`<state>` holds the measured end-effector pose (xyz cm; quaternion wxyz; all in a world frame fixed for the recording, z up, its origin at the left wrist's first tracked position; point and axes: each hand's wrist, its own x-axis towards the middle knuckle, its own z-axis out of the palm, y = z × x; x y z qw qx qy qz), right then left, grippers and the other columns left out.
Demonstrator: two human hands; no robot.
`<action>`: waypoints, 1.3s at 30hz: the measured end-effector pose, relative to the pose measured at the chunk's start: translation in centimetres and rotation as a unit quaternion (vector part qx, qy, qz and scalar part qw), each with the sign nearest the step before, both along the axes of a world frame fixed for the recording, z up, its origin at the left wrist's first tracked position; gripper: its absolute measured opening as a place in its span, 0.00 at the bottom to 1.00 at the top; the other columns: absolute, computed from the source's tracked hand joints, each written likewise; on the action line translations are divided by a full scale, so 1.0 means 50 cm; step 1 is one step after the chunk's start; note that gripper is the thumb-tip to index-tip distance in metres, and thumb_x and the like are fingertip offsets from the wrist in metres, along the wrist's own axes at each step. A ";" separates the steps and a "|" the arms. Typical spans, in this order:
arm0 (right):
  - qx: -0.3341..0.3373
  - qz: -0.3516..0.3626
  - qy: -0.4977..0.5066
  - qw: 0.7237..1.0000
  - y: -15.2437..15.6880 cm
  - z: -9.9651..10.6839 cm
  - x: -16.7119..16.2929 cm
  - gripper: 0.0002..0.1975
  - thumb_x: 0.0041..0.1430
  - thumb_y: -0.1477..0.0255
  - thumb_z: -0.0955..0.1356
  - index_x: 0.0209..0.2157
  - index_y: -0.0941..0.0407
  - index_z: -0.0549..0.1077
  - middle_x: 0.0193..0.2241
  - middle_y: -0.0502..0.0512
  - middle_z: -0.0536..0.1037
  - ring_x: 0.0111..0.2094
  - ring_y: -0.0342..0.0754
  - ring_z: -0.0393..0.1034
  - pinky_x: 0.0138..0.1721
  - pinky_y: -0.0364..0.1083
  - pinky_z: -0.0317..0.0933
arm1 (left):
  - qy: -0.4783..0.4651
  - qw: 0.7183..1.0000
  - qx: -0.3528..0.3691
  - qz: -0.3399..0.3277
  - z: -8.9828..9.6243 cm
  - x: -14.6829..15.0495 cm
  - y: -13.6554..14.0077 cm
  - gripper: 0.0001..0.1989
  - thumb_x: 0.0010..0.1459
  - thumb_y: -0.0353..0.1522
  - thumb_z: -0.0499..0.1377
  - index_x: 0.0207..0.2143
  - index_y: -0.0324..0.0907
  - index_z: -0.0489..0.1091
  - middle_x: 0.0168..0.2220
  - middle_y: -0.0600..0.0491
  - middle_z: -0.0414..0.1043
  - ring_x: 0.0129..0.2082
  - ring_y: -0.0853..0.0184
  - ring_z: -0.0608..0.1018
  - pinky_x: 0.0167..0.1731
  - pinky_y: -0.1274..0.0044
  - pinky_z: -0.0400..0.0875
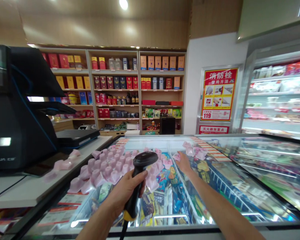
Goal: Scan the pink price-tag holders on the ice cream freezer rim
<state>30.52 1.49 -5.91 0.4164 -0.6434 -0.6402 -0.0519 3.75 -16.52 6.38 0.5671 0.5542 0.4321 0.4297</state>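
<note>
My left hand (130, 188) is wrapped round the handle of a black and yellow barcode scanner (133, 196), its head tilted over the glass freezer lid (150, 141). Farther right, my right hand (183, 162) reaches over the lid, fingers closed on a small pink cup (176, 156). Many similar pink cups (112, 163) stand in a cluster to the left of the scanner and around its head. A smaller group of pink cups (195, 150) lies just beyond my right hand.
A black till (32, 110) with a flat scale platform (77, 137) stands on the white counter (22, 191) at left, beside several pink cups (65, 163). Packaged frozen goods (162, 203) show under the glass. Shelves of boxes (115, 83) and a lit fridge (277, 96) stand behind.
</note>
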 end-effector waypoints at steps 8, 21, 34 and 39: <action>-0.089 0.132 -0.047 0.986 0.011 0.019 -0.003 0.33 0.38 0.83 0.60 0.51 0.63 0.56 0.49 0.63 0.63 0.50 0.50 0.57 0.50 0.48 0.51 | -0.009 0.999 -0.018 0.036 -0.018 -0.010 0.023 0.14 0.45 0.41 0.56 0.25 0.38 0.63 0.16 0.58 0.63 0.14 0.76 0.63 0.17 0.82 0.57; -0.129 -0.167 -0.207 0.955 0.045 0.044 0.135 0.17 0.52 0.80 0.55 0.42 0.58 0.66 0.43 0.62 0.67 0.48 0.58 0.55 0.44 0.58 0.48 | 0.029 0.998 -0.039 0.049 -0.043 -0.015 0.040 0.16 0.44 0.43 0.56 0.25 0.38 0.63 0.15 0.59 0.63 0.13 0.76 0.62 0.16 0.82 0.56; 0.036 0.028 0.512 0.858 0.001 0.068 0.082 0.04 0.39 0.74 0.63 0.23 0.56 0.65 0.17 0.48 0.69 0.24 0.47 0.66 0.26 0.45 0.60 | 0.010 1.000 0.000 0.009 -0.010 -0.001 0.005 0.14 0.46 0.40 0.55 0.19 0.40 0.58 0.12 0.60 0.60 0.13 0.76 0.62 0.16 0.82 0.55; 0.008 0.211 0.638 0.740 -0.011 0.106 0.025 0.07 0.37 0.76 0.64 0.24 0.57 0.64 0.17 0.47 0.69 0.21 0.42 0.65 0.23 0.42 0.60 | -0.009 1.000 0.004 -0.022 -0.004 0.009 -0.005 0.13 0.46 0.40 0.56 0.20 0.40 0.59 0.13 0.60 0.60 0.13 0.77 0.63 0.16 0.82 0.56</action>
